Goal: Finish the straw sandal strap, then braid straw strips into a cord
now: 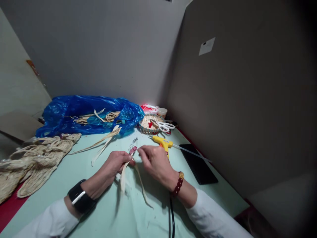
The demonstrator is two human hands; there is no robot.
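My left hand point(121, 160) is closed in a pinch on pale dried husk strips point(124, 177), whose loose ends hang toward the front of the table. Just beyond its fingertips, a pink binder clip point(133, 150) with wire handles sits at the far end of the strips. My right hand point(156, 162) is beside it on the right, fingers curled together near the clip; what it pinches, if anything, I cannot make out. Behind my right hand lies a yellow glue gun point(162, 142) with a long glue stick point(190, 152) in its back.
A blue plastic bag point(66, 109) holding husk strips lies at the back, with more strips point(105, 142) before it. Woven sandals point(42, 165) stand at left. A woven basket point(145, 127) carries white-handled scissors point(166, 126), beside a paper cup point(162, 113). A black tablet-like slab point(199, 165) lies right.
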